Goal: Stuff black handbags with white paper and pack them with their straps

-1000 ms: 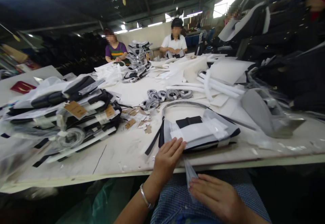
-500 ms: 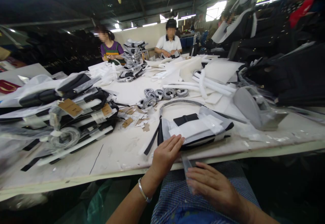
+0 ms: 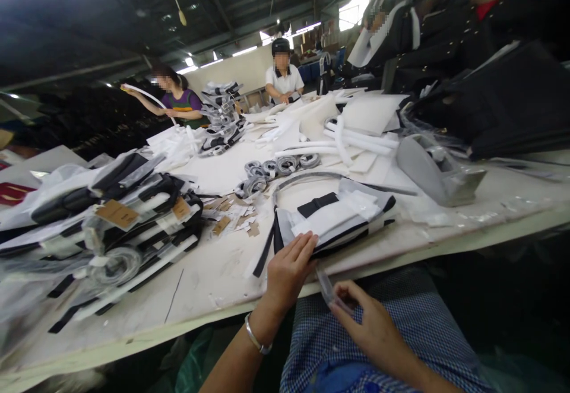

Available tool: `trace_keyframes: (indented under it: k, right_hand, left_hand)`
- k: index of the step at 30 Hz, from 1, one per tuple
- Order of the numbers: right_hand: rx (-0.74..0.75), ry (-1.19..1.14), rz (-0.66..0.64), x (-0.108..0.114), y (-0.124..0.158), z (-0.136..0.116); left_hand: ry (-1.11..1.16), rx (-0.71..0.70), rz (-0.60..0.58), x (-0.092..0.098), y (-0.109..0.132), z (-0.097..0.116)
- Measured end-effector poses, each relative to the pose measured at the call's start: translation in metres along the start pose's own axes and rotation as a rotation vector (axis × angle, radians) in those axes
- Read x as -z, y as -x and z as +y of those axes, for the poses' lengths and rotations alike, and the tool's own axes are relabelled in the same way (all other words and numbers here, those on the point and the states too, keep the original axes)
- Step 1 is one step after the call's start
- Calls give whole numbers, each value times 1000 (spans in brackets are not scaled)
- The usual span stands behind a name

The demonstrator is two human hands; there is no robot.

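My left hand (image 3: pixel 288 271) lies with fingers stretched flat on the near corner of a black and white bag (image 3: pixel 338 218) wrapped in clear plastic, at the table's front edge. My right hand (image 3: pixel 363 319) is below the edge, over my checked lap. Its fingers are curled and pinch a clear plastic strip (image 3: pixel 326 287) that hangs from under the bag. A grey strap (image 3: pixel 307 177) arcs behind the bag.
A pile of bagged black and white bags (image 3: pixel 116 215) lies left. Cardboard tags (image 3: pixel 225 218), grey strap coils (image 3: pixel 276 168), white foam pieces (image 3: pixel 351 135), a tape dispenser (image 3: pixel 436 170) and black bags (image 3: pixel 499 108) surround it. Two people (image 3: pixel 280 78) work at the far end of the white table (image 3: pixel 214 274).
My right hand has risen toward the table edge and curled from flat to a pinch on the plastic strip. The view has tilted and swung. The far left person has raised a white strip.
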State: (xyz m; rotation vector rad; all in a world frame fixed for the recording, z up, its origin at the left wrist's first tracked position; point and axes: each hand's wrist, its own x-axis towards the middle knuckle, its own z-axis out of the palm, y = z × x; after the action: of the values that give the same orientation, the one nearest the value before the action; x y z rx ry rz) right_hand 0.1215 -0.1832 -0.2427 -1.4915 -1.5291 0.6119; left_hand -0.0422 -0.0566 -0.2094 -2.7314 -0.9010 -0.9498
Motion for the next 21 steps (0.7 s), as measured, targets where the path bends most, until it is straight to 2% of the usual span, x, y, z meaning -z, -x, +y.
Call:
trace_keyframes:
  k: [3,8,11,16,21]
  right_hand:
    - [126,55,27,11,-3,-5]
    - [542,274,124,28,-13,-10]
    - [732,357,146,32,-26,-9]
    - [867,342,27,29,-39,2]
    - [929,270,5,25,-34,5]
  left_hand:
    - [-1,21,-38,11,-14,-7]
    - [-24,58,-118,41,-54,-24]
    - [-53,59,-156,55,-76,-29]
    - [-76,50,-194,62,-92,-29]
    - [-70,58,-183,59,-89,-32]
